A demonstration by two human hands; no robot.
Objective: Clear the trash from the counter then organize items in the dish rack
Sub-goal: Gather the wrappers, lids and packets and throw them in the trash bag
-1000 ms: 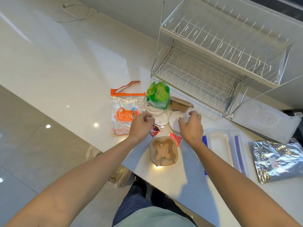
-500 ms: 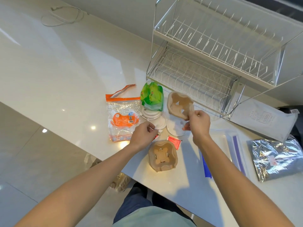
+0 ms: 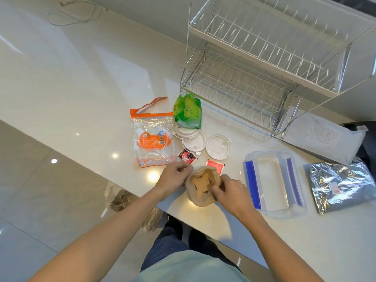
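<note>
Right hand (image 3: 231,192) is pinching the near-right rim of the cardboard cup holder (image 3: 203,187), fingers curled over the edge and into the tray, likely seating or gripping it for pickup. Left hand (image 3: 175,177) is sitting at the holder's left rim with fingers curled in; cannot tell if it is actually gripping the rim or something small, or just steadying. The holder looks doubled, one nested in another, probably so the trash can be carried off in one go.

Just beyond the hands, two small sauce packets are lying flat on the table (image 3: 71,88): a red-and-black one (image 3: 187,156) and a red one (image 3: 214,166). Past those, white plastic lids (image 3: 218,147) are sitting loose, some overlapping under a crumpled green bag (image 3: 188,111). A clear zip bag with orange label (image 3: 153,139) is lying to the left. All this trash is clustered near the table edge, within easy reach.

To the right, a clear container lid with blue clips (image 3: 273,183) is lying flat, then a silver foil pouch (image 3: 341,186) and a grey mailer (image 3: 323,139). The wire dish rack (image 3: 264,64) is standing behind, holding nothing visible. Clearing is at an early stage.
</note>
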